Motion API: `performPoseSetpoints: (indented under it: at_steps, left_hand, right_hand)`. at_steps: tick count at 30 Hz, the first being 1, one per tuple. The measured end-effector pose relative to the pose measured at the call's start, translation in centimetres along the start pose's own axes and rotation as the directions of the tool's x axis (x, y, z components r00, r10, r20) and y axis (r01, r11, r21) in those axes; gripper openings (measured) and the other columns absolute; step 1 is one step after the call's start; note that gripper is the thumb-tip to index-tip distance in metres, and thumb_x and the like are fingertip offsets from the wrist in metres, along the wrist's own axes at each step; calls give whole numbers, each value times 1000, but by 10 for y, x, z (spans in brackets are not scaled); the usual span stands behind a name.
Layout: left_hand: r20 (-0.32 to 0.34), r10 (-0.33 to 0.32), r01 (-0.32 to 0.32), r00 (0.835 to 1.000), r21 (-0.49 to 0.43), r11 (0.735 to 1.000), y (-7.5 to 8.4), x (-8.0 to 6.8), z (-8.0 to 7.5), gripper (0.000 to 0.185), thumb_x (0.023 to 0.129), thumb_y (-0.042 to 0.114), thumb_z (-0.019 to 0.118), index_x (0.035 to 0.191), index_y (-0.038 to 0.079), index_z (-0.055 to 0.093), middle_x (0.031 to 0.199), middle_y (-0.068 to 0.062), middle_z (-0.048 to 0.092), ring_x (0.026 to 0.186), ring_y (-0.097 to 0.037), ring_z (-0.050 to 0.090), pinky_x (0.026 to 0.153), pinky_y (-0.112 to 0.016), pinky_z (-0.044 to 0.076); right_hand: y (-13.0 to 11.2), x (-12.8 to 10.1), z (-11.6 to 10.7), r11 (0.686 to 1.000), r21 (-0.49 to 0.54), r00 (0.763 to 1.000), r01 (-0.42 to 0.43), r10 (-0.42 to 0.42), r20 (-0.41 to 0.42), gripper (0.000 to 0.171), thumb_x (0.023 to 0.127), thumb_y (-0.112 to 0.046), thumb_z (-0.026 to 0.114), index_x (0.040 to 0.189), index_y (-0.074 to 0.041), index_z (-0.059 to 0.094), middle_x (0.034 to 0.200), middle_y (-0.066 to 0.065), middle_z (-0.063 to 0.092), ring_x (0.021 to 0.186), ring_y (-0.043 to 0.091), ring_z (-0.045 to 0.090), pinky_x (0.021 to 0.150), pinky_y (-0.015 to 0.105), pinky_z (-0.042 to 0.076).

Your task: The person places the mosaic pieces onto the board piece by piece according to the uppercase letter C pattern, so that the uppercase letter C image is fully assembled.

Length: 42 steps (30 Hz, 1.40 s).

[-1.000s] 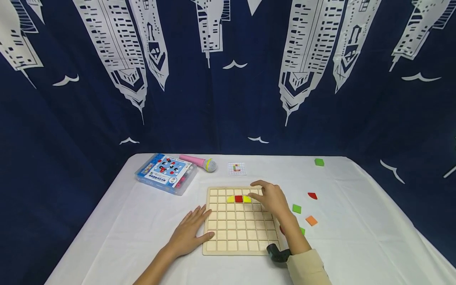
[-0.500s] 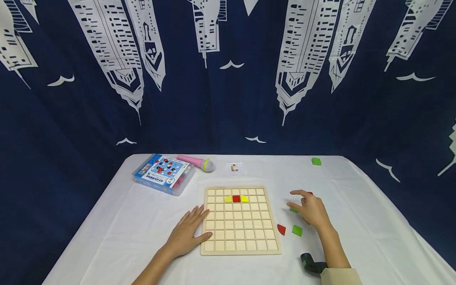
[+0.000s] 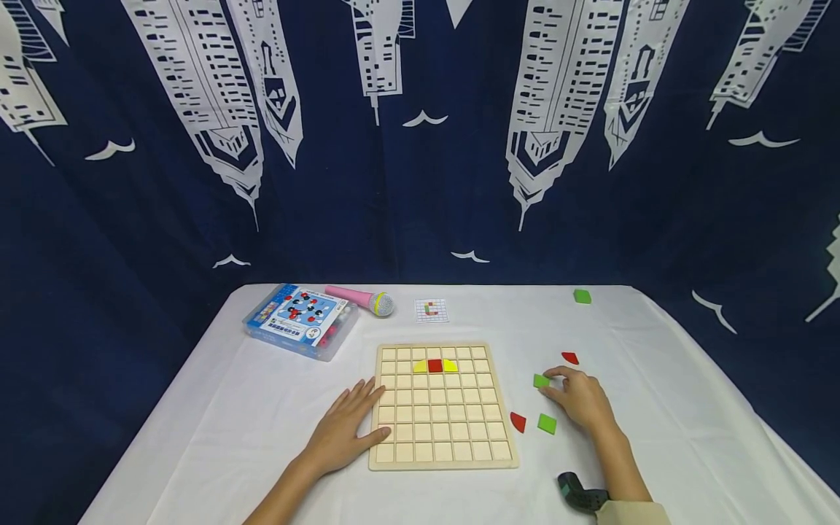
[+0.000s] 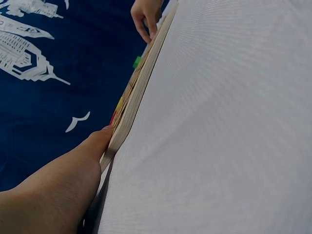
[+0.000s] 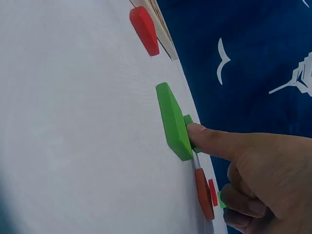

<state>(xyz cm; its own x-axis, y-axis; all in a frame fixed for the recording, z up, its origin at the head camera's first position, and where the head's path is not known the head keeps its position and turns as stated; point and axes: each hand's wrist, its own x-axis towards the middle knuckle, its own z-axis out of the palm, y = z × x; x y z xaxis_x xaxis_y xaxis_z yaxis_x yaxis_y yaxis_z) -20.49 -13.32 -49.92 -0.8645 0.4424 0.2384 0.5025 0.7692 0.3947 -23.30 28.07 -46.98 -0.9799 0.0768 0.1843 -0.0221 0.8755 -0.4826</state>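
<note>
The wooden grid board point(image 3: 438, 429) lies to the left, my left hand point(image 3: 346, 423) spread at its left edge. My right hand point(image 3: 579, 398), much the nearer to the green tile point(image 3: 541, 380), pinches it, thumb at the near side, forefinger far. The tile sits right of the board, leftward off my fingertips; roughly square, it shows no long axis and points nowhere, edges slightly skewed.

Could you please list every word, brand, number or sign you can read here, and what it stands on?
No text can be quoted with certainty.
Label on the plastic case: printing, too small and blurred to read.
Grid card: coloured pattern; any lettering is too small to tell.
Wooden board, pinched green tile: none visible.
</note>
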Motion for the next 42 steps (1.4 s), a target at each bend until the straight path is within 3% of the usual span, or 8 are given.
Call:
performPoseSetpoints:
  at_steps: [5,11,27,31,37,42]
  left_hand:
    - [-2,-2,2,1000,-3,1000,-1,0,1,74,86,60,48,143,14,36,150,-6,25,138,-24,18,112,-40,12]
    - [1,-8,8,1000,-7,1000,-1,0,0,74,86,59,49,143,14,36,150,-5,25,138,-23,17,112,-39,12]
    - [9,-9,9,1000,-9,1000,0,-1,-3,74,86,58,50,143,14,35,150,-6,25,138,-22,17,112,-38,11]
    - [12,-6,6,1000,-6,1000,-1,-1,-2,74,86,59,49,144,15,34,150,-5,25,138,-22,16,112,-38,12]
    - [12,4,-4,1000,5,1000,-2,0,-1,75,87,61,47,144,15,34,151,-4,24,138,-22,17,112,-39,13]
    - [2,11,-11,1000,7,1000,-2,1,-1,75,87,60,47,144,14,34,150,-4,25,138,-23,18,112,-39,13]
  right_hand:
    - [-14,2,0,998,39,998,57,-56,-18,31,77,-20,75,101,-3,67,53,1,36,49,14,31,43,26,25]
    - [-52,4,5,982,85,985,171,-169,-30,30,75,-24,76,99,-8,68,51,-3,30,46,10,23,40,23,20]
    - [-145,7,50,936,141,945,323,-328,7,31,76,-30,75,102,-14,68,48,-7,31,45,7,23,39,21,21]
    - [-156,6,62,920,142,929,364,-369,12,31,75,-31,76,100,-14,69,51,-8,41,46,5,27,40,21,25]
    - [-160,7,75,915,120,920,386,-392,25,28,75,-31,76,97,-15,69,71,-4,65,52,6,44,48,23,40]
    - [-157,9,81,916,104,920,388,-392,27,27,75,-30,76,97,-14,69,77,-2,68,58,8,51,53,25,44]
